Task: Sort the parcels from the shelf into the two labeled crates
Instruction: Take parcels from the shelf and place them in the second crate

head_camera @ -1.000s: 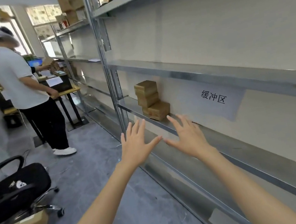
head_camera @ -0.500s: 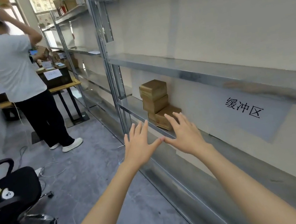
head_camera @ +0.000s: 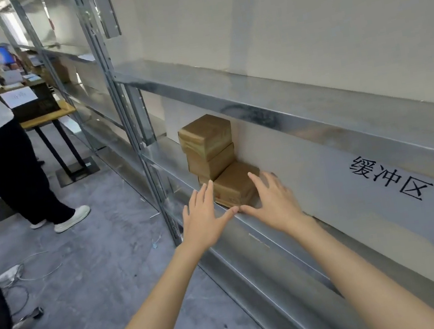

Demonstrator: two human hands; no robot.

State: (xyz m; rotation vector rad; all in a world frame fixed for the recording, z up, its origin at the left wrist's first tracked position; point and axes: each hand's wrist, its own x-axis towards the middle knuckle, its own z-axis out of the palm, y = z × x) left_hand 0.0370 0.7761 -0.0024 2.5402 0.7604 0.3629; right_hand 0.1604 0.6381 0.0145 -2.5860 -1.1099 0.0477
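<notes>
Parcels: small brown cartons are sitting at the left end of the shelf, against the back wall. Two are standing stacked. The low parcel is lying in front of them and a little to the right, and you cannot tell whether the stack is resting on it.

Handling, as a judgement: the cartons are looking stiff, square-edged and probably light. The plain cardboard should be giving a fair, non-slippery grip. You are best taking one by its opposite side faces, a palm on each. If the low parcel is carrying the stack, pulling it first is risking a topple.

Your left hand and right hand are both hovering flat with fingers spread wide, holding nothing. The thumbs are nearly meeting over the shelf's front edge. The fingertips are flanking the low parcel, but contact is not showing clearly.

A dark crate with a paper label is sitting on the table, well apart to the left.
</notes>
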